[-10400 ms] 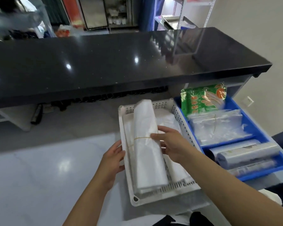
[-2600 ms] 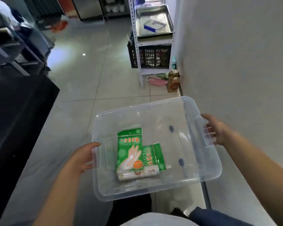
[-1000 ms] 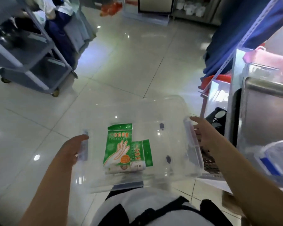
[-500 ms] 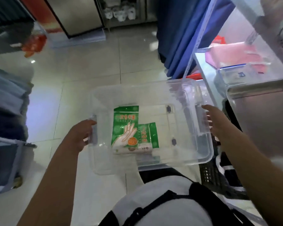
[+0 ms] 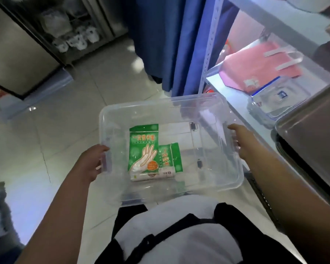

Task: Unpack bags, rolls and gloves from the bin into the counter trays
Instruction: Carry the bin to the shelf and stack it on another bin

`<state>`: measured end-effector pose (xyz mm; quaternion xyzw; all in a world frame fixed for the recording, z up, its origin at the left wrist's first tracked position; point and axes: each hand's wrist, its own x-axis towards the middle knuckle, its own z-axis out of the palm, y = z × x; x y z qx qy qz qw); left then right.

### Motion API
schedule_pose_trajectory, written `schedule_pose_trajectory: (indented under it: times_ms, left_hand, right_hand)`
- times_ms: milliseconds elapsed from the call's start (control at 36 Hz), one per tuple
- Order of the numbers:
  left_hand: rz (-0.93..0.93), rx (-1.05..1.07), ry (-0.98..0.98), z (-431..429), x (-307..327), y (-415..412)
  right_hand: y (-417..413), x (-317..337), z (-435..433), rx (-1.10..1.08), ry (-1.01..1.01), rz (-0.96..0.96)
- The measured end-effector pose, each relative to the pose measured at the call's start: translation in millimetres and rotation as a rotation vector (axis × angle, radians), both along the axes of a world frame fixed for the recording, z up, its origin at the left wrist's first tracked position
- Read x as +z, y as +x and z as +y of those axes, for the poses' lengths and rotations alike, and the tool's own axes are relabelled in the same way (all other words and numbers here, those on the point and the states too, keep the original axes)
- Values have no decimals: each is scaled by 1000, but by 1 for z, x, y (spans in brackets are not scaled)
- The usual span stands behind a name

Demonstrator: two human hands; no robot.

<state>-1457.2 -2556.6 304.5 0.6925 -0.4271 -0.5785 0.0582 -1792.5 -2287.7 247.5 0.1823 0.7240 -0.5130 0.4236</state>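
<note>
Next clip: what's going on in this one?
A person holds a clear bin up by its side handles, left hand on one and right hand on the other, over a tiled floor beside a metal shelf. In the bin a large glove pack lies partly over a small glove pack. No counter trays are in view, so these packs are not yet unpacked.

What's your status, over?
Left hand and right hand grip bin ends. Two glove packs inside. Shelf close on right.
</note>
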Motion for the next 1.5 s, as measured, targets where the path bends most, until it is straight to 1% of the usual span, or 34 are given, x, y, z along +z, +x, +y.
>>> schedule_pose_trajectory:
  times_ms: [83,139,250,361,444,556,694,778,833,944,1056,1139,1250,1500]
  left_hand:
    - [-9,-149,35,-54,-17,-31]
    - [-20,-238,52,-89,-31,-56]
    - [-29,-459,88,-150,-60,-111]
    - [-33,-678,137,-195,-86,-156]
    - [-85,-862,191,-226,-105,-181]
    - [-112,-988,246,-249,-124,-206]
    - [-133,-1053,275,-258,-161,-236]
    - [-163,-1100,272,-256,-195,-246]
    - [-186,-1125,255,-249,-221,-248]
    - [-218,-1149,198,-235,-283,-249]
    - [-257,-1223,250,-228,-356,-256]
    - [-239,-1250,256,-216,-405,-264]
    - [-203,-1302,267,-195,-450,-272]
    - [-63,-1436,204,-147,-531,-316]
  right_hand:
    - [1,-14,-10,-101,30,-17]
    - [7,-16,-19,-176,86,-23]
    - [25,-31,-34,-376,168,-8]
    - [69,-31,-59,-584,272,36]
    - [102,-25,-88,-772,356,4]
    - [136,-45,-109,-927,503,-7]
    - [149,-89,-126,-930,591,-60]
    - [153,-126,-130,-1012,584,-86]
    - [157,-158,-131,-1015,586,-88]
    - [172,-228,-120,-1002,564,-80]
    - [187,-294,-97,-1039,533,-119]
    - [188,-338,-77,-1061,518,-111]
    - [181,-384,-59,-1071,520,-97]
    - [137,-466,-16,-1122,550,72]
